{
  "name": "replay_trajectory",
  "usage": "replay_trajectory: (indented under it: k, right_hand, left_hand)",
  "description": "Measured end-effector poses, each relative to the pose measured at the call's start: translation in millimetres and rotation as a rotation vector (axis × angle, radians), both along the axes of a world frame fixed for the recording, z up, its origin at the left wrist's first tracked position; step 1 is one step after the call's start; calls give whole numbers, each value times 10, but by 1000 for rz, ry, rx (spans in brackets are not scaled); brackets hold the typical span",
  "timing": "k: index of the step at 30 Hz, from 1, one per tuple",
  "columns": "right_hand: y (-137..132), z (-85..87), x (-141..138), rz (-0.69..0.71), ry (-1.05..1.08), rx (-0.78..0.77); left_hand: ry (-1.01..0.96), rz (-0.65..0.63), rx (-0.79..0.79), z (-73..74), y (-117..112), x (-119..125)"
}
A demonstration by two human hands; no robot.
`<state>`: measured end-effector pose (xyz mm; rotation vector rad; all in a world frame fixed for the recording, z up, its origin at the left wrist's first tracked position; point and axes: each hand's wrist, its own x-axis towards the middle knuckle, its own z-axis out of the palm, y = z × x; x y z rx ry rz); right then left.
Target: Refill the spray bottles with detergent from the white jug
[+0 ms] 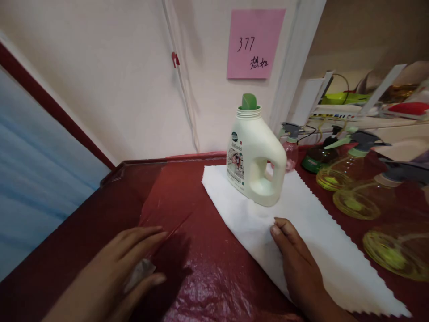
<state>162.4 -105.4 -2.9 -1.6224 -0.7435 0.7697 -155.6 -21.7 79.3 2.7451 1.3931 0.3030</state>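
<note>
My right hand (300, 264) pinches the white cloth (321, 237) between thumb and forefinger, lifting a small fold. The cloth has zigzag edges and lies on the red table cover. On its far part stands a pale green detergent jug (248, 152), upright, with a printed label and a loop handle. A green piece (249, 102) sticks up from its neck. To the left, over the table, is my left hand (124, 264), its thumb apart from the outstretched fingers. A small whitish crumpled thing (140, 273) shows in its palm; the lower fingers are hidden.
Several spray bottles with yellow liquid, such as one spray bottle (355, 197), line the right side. Behind the jug are a pinkish spray bottle (291, 150) and a wall with a pink note (256, 44). A blue curtain (36, 179) hangs at left.
</note>
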Motion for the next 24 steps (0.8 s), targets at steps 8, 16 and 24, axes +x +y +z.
replay_trajectory:
  k: [8, 16, 24]
  right_hand:
    - [-3, -105, -14, 235, 60, 138]
    - [47, -104, -43, 361, 82, 272]
    - [51, -111, -17, 351, -49, 139]
  left_hand:
    - [180, -437, -128, -189, 238, 1652]
    - [290, -509, 17, -405, 379, 1692]
    - [281, -469, -88, -179, 444, 1584]
